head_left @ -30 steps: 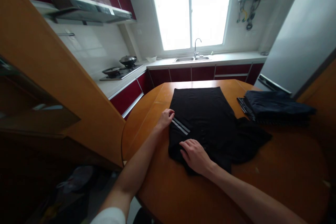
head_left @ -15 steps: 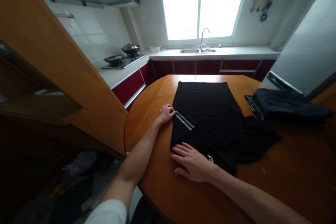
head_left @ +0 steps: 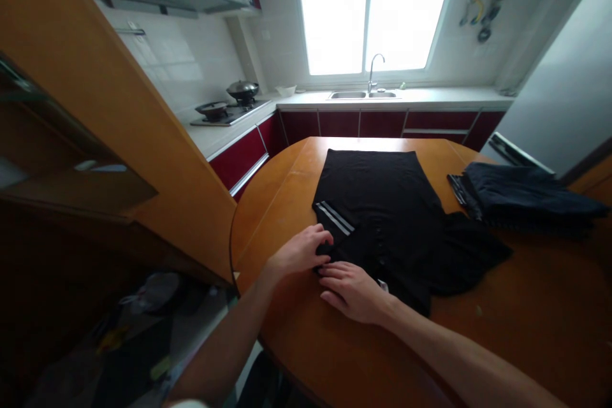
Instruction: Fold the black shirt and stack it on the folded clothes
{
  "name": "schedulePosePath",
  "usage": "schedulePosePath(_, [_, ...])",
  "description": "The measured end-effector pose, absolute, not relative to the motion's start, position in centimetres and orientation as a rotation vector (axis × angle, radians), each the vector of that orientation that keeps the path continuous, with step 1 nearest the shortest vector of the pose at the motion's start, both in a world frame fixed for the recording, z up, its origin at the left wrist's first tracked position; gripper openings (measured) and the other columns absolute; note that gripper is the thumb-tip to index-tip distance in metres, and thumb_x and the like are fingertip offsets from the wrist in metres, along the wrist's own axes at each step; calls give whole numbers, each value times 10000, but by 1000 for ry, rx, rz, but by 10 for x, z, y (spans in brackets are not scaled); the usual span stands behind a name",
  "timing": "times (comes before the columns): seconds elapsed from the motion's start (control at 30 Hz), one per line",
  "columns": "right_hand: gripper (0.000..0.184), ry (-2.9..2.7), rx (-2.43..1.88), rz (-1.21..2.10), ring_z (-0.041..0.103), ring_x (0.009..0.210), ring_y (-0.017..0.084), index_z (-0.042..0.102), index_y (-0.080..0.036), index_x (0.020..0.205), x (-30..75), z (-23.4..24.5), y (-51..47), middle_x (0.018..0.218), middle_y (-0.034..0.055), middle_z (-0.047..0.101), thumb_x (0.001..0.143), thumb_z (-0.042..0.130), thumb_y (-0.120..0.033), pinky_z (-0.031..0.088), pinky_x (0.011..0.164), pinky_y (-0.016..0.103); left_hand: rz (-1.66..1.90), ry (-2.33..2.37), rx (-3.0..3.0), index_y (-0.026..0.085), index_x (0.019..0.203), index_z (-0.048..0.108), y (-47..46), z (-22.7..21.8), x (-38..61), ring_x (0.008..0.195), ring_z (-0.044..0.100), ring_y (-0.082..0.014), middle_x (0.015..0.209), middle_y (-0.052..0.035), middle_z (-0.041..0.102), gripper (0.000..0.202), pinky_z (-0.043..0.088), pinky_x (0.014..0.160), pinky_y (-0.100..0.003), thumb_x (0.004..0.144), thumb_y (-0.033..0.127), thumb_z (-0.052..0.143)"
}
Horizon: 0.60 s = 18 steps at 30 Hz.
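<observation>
Two pale stripes point(head_left: 333, 220) band one sleeve point(head_left: 338, 240) of the black shirt point(head_left: 380, 194).

Left fingers point(head_left: 324, 235) bent, right fingers point(head_left: 336, 273) extended just beside, bare forearms point(head_left: 444, 347)

The garment point(head_left: 377, 188) is black, its sleeve point(head_left: 336, 234) carrying two pale stripes point(head_left: 338, 216); the desk point(head_left: 280, 217) is orange-brown, the cabinets point(head_left: 382, 124) dark red.

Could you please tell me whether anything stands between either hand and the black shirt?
Nothing visible does: the left hand is at the striped sleeve of the shirt, the right hand at its near edge. The folded clothes lie off to the right, away from both hands.
</observation>
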State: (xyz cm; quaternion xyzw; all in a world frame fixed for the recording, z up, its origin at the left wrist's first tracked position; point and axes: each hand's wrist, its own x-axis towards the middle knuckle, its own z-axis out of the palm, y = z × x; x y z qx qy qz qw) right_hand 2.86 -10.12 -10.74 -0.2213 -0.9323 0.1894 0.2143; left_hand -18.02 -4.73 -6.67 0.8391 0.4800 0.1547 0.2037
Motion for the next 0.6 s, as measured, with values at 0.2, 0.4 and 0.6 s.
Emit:
schedulePosePath(0.2, [303, -2535, -607, 489, 624, 1246, 220, 741, -189, 1134, 27, -108, -101, 1262, 82, 723, 1051, 490, -338, 442, 1113, 361, 479, 1615, 2232, 259, 940, 669, -95, -92, -196, 913, 644, -215, 975, -56, 656, 225, 495, 822, -305, 842, 107, 534])
schedulePosePath(0.4, [282, -2531, -595, 470, 630, 1232, 201, 751, -208, 1075, 26, -111, -101, 1234, 70, 734, 1048, 501, -334, 440, 1109, 346, 448, 1746, 2299, 245, 886, 716, -80, -72, -189, 881, 661, -247, 934, -96, 681, 254, 493, 840, -354, 995, 309, 496])
schedulePosePath(0.6, [310, -2555, -621, 449, 638, 1212, 209, 750, -192, 1092, 26, -110, -100, 1232, 77, 733, 1054, 479, -338, 452, 1089, 344, 567, 1727, 2429, 130, 1349, 622, 9, -94, -143, 1335, 542, -291, 1430, -174, 590, 400, 384, 1145, -408, 1022, 236, 416])
